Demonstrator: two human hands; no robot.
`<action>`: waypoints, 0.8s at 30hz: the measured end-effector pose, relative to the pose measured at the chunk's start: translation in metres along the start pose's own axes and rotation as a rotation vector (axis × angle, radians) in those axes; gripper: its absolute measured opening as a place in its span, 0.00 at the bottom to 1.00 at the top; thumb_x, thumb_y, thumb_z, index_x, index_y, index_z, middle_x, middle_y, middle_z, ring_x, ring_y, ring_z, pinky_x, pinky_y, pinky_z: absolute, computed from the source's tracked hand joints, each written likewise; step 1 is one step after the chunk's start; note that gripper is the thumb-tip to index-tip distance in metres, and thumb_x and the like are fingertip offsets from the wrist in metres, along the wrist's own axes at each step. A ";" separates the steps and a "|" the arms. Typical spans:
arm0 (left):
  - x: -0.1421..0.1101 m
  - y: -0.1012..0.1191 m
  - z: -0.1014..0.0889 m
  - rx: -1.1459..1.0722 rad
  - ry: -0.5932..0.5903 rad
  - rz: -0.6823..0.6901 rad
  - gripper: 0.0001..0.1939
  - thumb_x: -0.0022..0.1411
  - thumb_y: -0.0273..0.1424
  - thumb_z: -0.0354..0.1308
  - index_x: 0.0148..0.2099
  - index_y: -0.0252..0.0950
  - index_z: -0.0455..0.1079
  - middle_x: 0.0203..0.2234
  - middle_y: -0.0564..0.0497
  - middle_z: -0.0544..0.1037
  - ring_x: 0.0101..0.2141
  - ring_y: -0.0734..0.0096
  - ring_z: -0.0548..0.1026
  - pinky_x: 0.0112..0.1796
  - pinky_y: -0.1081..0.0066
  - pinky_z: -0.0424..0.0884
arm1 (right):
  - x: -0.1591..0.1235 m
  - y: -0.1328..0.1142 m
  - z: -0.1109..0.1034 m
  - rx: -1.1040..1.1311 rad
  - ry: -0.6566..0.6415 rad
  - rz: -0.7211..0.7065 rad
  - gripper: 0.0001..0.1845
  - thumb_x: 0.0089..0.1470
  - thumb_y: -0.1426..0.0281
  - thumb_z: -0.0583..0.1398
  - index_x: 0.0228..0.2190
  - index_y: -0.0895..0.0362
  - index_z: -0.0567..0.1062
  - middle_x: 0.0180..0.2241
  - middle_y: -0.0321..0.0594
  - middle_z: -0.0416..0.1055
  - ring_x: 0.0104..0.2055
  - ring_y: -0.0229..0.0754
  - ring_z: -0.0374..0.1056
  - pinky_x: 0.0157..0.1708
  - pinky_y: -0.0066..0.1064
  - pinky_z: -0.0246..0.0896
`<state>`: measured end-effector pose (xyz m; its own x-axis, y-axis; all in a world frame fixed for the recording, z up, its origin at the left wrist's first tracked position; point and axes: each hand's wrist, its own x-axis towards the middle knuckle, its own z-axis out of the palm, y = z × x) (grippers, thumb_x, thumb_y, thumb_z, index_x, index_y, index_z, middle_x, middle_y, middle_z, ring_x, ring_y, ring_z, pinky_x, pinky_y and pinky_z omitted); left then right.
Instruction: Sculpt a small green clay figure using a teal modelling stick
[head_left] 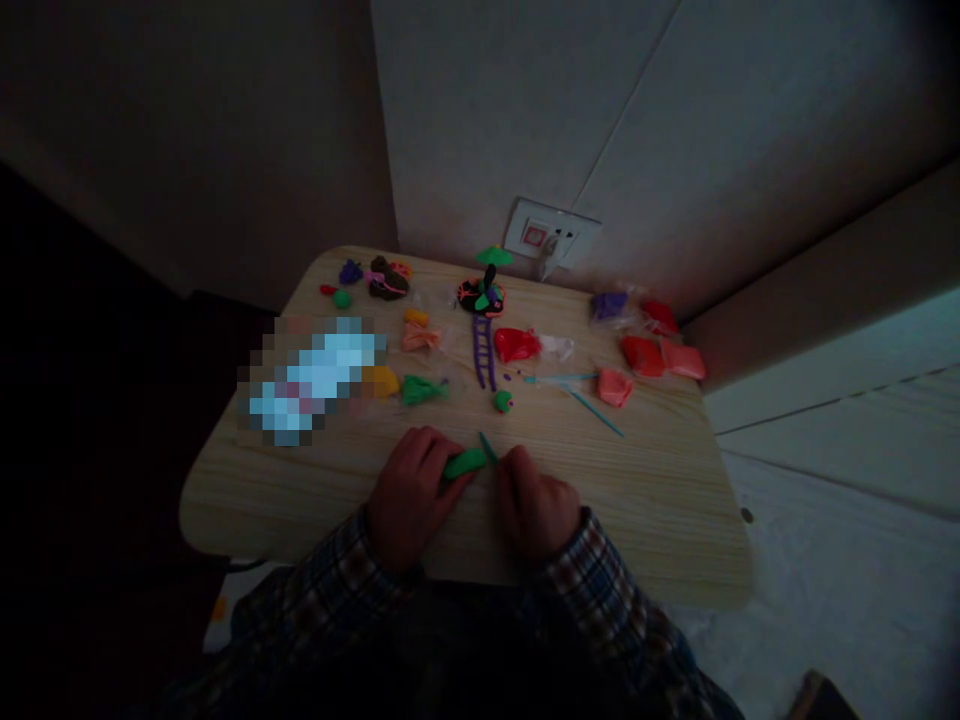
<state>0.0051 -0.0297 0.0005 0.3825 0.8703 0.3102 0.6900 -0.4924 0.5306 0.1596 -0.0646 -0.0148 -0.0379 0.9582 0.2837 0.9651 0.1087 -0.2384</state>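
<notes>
Near the front of the table, my left hand (414,492) pinches a flat green piece of modelling clay (466,462) between thumb and fingers. Close by on the right, my right hand (536,505) is closed around a teal clay-modelling tool (487,447), its blade tip pointing up and left beside the clay's right end. Whether the blade touches the clay I cannot tell. Just beyond my hands lies a small green clay ball with coloured bits (503,402). Behind it a purple clay ladder (484,352) leads to a black clay figure piece (481,295) with a green top.
Clay packets lie about: green (424,389), red (517,345), pink (615,387), purple (609,305). Thin teal tools (596,412) rest right of the ladder. A blurred bright object (315,380) lies left. Behind the wooden table (645,500) is a wall socket (551,235) with a plug.
</notes>
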 end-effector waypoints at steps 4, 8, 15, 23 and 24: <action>0.000 0.001 0.000 0.009 -0.011 -0.011 0.04 0.57 0.28 0.58 0.36 0.33 0.67 0.31 0.48 0.71 0.35 0.63 0.69 0.38 0.62 0.70 | 0.005 0.003 -0.005 0.049 -0.082 0.013 0.11 0.57 0.70 0.48 0.28 0.57 0.67 0.14 0.36 0.69 0.12 0.35 0.61 0.16 0.27 0.41; 0.002 0.000 -0.001 -0.023 -0.029 -0.020 0.04 0.56 0.28 0.59 0.35 0.33 0.68 0.31 0.47 0.71 0.35 0.62 0.70 0.38 0.61 0.70 | 0.008 0.012 -0.009 0.181 -0.172 -0.034 0.10 0.56 0.70 0.49 0.27 0.56 0.67 0.14 0.36 0.69 0.14 0.37 0.62 0.17 0.27 0.45; 0.007 -0.006 -0.005 -0.321 -0.087 -0.026 0.12 0.59 0.29 0.57 0.47 0.37 0.68 0.38 0.48 0.73 0.40 0.65 0.72 0.44 0.64 0.70 | 0.013 0.039 -0.024 0.692 -0.213 0.141 0.08 0.56 0.66 0.52 0.31 0.56 0.67 0.18 0.32 0.66 0.19 0.35 0.62 0.21 0.25 0.55; 0.011 0.000 -0.009 -0.446 -0.084 -0.016 0.08 0.58 0.30 0.58 0.42 0.36 0.69 0.36 0.48 0.75 0.40 0.66 0.73 0.42 0.65 0.71 | 0.021 0.039 -0.025 0.888 0.016 0.177 0.06 0.52 0.66 0.56 0.27 0.56 0.69 0.22 0.33 0.59 0.24 0.36 0.57 0.24 0.28 0.54; 0.011 0.000 -0.009 -0.455 -0.086 -0.036 0.08 0.57 0.30 0.58 0.41 0.36 0.68 0.35 0.48 0.75 0.39 0.66 0.74 0.42 0.65 0.72 | 0.021 0.040 -0.024 0.924 0.003 0.211 0.07 0.52 0.65 0.56 0.27 0.55 0.68 0.21 0.32 0.58 0.23 0.35 0.56 0.22 0.27 0.53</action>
<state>0.0038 -0.0200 0.0114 0.4262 0.8753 0.2284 0.3714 -0.3995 0.8381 0.2034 -0.0470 0.0042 0.1157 0.9815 0.1527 0.3648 0.1010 -0.9256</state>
